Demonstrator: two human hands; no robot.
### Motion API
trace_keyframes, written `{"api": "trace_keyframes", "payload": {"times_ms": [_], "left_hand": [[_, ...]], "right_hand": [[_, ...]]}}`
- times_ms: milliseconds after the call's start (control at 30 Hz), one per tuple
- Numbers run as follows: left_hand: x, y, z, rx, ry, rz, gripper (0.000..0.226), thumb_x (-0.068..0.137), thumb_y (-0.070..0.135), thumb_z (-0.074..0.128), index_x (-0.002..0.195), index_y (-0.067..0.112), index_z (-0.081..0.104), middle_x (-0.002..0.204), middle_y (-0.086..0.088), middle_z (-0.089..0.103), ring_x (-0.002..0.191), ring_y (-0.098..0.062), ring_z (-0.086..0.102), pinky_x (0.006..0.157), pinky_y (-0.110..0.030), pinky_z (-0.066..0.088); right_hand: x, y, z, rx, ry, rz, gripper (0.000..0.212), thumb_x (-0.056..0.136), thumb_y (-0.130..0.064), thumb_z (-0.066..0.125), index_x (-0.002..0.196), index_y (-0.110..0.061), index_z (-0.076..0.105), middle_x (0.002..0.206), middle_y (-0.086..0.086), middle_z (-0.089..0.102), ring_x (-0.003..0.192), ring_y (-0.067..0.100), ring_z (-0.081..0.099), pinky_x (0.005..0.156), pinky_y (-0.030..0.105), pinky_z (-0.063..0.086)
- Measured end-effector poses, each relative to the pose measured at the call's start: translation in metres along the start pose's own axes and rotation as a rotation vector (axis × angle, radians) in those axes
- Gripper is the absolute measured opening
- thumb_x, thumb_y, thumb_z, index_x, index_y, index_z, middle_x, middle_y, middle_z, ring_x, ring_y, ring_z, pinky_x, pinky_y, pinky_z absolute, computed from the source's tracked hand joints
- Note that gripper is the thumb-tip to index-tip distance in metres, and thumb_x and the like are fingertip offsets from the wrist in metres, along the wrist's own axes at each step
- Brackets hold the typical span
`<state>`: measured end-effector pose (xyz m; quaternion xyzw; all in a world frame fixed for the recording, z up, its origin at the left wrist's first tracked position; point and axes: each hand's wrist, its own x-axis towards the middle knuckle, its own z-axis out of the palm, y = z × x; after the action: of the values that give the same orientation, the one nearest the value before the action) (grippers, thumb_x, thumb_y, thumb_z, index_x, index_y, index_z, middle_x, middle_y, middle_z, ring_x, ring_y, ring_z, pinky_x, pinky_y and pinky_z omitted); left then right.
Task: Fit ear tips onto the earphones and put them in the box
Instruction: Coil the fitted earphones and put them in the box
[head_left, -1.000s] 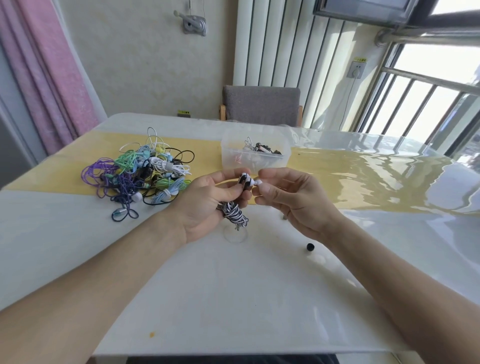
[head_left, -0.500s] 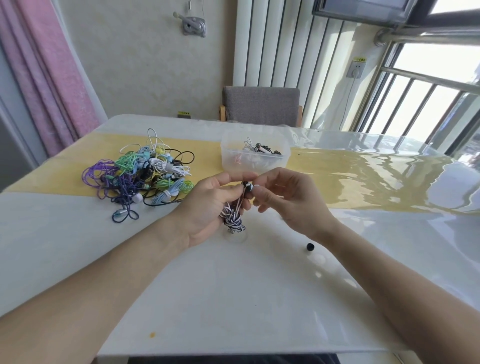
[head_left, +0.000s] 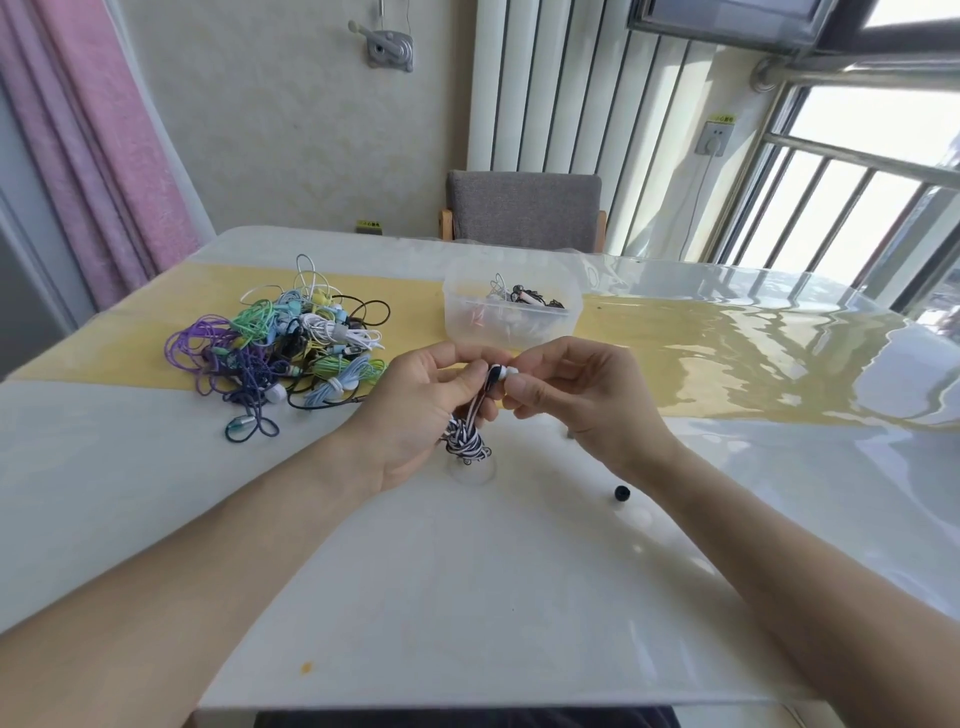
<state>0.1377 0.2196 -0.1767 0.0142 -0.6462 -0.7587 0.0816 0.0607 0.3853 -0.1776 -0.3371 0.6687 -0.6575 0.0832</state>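
Note:
Above the table's middle, my left hand (head_left: 423, 410) pinches a black-and-white striped earphone (head_left: 492, 378) near its bud, and its bundled cord (head_left: 466, 441) hangs below. My right hand (head_left: 576, 400) pinches a white ear tip (head_left: 510, 372) at the bud's end. A clear plastic box (head_left: 511, 322) stands just behind my hands with several earphones inside. One black ear tip (head_left: 621, 492) lies on the table by my right wrist.
A tangled heap of coloured earphones (head_left: 291, 348) lies at the left on the yellow runner (head_left: 727, 364). A grey chair (head_left: 523, 210) stands behind the white table (head_left: 467, 597). The window railing is at the right.
The cord bundle has dropped lower and now hangs from the bud. My right hand's fingers have shifted at the bud's tip, where the white ear tip shows.

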Motion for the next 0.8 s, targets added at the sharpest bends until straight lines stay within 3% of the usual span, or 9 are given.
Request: {"api": "trace_keyframes", "payload": {"times_ms": [233,367,467,667,800], "left_hand": [[-0.0011,0.0008,0.0012,0.024,-0.010,0.013,0.015,0.095,0.008,0.057,0.104,0.007,0.069,0.074,-0.009,0.065,0.063,-0.016,0.057,0.064,-0.025,0.047],[-0.0011,0.0009,0.0014,-0.030,0.018,-0.012,0.012,0.091,0.005,0.059,0.098,0.009,0.069,0.072,-0.008,0.066,0.061,-0.015,0.058,0.063,-0.025,0.048],[-0.0013,0.0028,-0.0007,-0.088,0.020,-0.062,0.013,0.091,0.005,0.059,0.094,0.012,0.070,0.073,-0.009,0.064,0.061,-0.016,0.058,0.065,-0.026,0.046],[-0.0031,0.0034,0.0009,-0.125,-0.004,-0.098,0.014,0.091,0.004,0.058,0.091,0.012,0.069,0.068,-0.008,0.061,0.056,-0.017,0.056,0.062,-0.027,0.043],[-0.0040,0.0022,0.0025,-0.123,-0.004,-0.108,0.014,0.093,0.003,0.056,0.091,0.011,0.068,0.067,-0.007,0.060,0.054,-0.016,0.054,0.054,-0.022,0.046]], "right_hand": [[-0.0004,0.0006,0.0003,-0.010,0.021,-0.010,0.016,0.082,0.000,0.076,0.090,0.011,0.068,0.085,0.025,0.074,0.068,0.020,0.070,0.065,0.027,0.057],[-0.0013,-0.0020,-0.0018,-0.017,-0.047,-0.016,0.018,0.082,-0.009,0.075,0.095,0.003,0.074,0.090,0.020,0.076,0.078,0.024,0.071,0.074,0.032,0.058],[-0.0008,-0.0020,-0.0031,-0.010,-0.082,-0.010,0.015,0.091,-0.003,0.067,0.101,0.006,0.073,0.092,0.017,0.076,0.083,0.024,0.073,0.077,0.033,0.059],[-0.0017,-0.0038,-0.0031,-0.044,-0.077,0.000,0.009,0.090,-0.002,0.069,0.093,0.007,0.071,0.085,0.013,0.076,0.076,0.019,0.072,0.073,0.031,0.058],[-0.0014,-0.0023,-0.0020,-0.014,-0.079,-0.016,0.012,0.081,-0.012,0.074,0.089,-0.004,0.073,0.090,0.020,0.076,0.079,0.025,0.072,0.073,0.035,0.058]]}}
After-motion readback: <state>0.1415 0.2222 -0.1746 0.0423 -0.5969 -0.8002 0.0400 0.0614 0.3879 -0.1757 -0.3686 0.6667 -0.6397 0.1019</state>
